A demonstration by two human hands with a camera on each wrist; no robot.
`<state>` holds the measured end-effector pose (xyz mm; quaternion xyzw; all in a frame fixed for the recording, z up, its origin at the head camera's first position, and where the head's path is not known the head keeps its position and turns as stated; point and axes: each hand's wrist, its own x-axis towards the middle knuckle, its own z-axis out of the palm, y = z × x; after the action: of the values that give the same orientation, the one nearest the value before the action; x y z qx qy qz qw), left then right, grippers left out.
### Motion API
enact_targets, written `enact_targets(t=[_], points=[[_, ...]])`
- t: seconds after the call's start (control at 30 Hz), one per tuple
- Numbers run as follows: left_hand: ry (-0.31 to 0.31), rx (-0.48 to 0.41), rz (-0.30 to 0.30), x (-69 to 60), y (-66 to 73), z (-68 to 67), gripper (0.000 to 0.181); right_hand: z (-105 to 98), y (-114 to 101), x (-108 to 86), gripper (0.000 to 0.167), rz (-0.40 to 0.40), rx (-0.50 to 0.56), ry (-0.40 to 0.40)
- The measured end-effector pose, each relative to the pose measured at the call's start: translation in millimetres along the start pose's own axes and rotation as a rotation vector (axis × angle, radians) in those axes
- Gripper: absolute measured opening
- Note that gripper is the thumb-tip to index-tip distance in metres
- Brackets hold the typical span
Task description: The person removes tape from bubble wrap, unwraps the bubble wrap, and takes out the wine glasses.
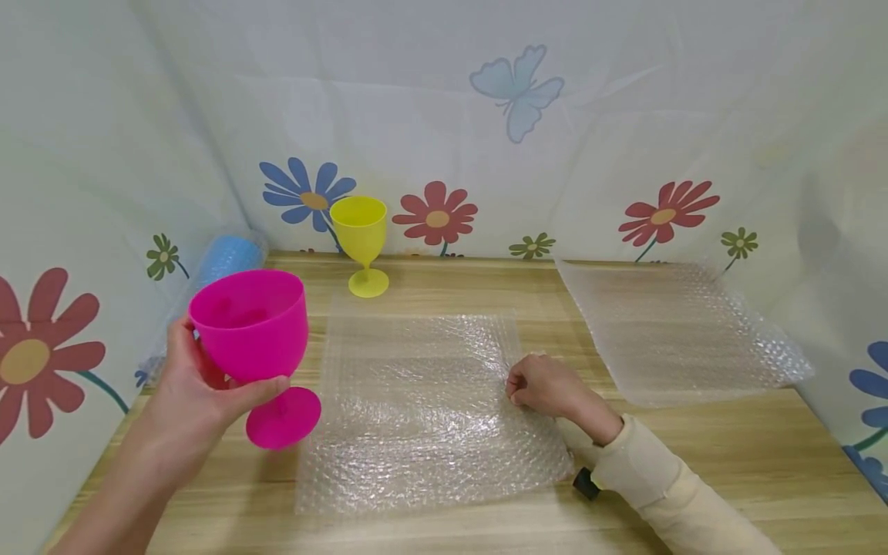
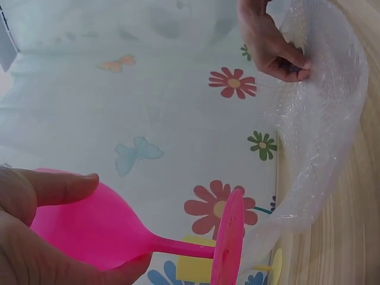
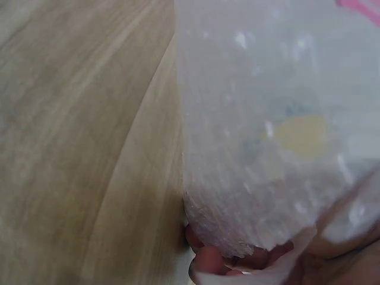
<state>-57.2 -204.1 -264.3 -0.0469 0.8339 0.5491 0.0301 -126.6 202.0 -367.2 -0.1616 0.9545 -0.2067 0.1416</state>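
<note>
My left hand (image 1: 194, 393) grips a bright pink goblet (image 1: 260, 327) by its bowl, holding it up off the table with the foot tilted slightly. In the left wrist view the thumb and fingers wrap the pink bowl (image 2: 89, 225), and the stem points away. My right hand (image 1: 551, 388) pinches the right edge of a sheet of clear bubble wrap (image 1: 416, 401) in the middle of the table. Seen from the right wrist, curled fingers (image 3: 208, 261) hold the sheet's edge, which is lifted. A yellow goblet (image 1: 361, 231) stands upright behind the sheet.
A second bubble wrap sheet (image 1: 683, 331) lies at the back right of the wooden table (image 1: 763, 470). At the back left is a blue roll (image 1: 229, 258) in bubble wrap. Flower-printed cloth (image 1: 416, 100) hangs behind and at both sides. A small black object (image 1: 586, 483) is by the right wrist.
</note>
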Motion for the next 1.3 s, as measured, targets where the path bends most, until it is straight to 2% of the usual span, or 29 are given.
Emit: enact_targets(t=[0.2,0.5,0.87,1.1,1.3], points=[[0.043,-0.026,0.051,12.9,0.8,-1.7,0.114,0.8,1.8,0.3,0.017,0.008,0.0,0.006],[0.098,-0.049,0.095,28.1,0.3,-5.9,0.107,0.1,1.0,-0.2,0.017,0.011,0.008,0.005],[0.182,-0.075,0.09,46.7,9.7,-3.9,0.107,0.0,0.0,-1.8,0.017,0.013,0.022,0.001],[0.221,-0.109,0.144,60.2,10.6,-5.7,0.105,0.3,1.4,-2.7,0.017,0.007,0.028,0.004],[0.253,-0.147,0.151,74.5,11.1,-7.9,0.103,0.2,1.4,-2.9,0.017,0.008,0.032,0.006]])
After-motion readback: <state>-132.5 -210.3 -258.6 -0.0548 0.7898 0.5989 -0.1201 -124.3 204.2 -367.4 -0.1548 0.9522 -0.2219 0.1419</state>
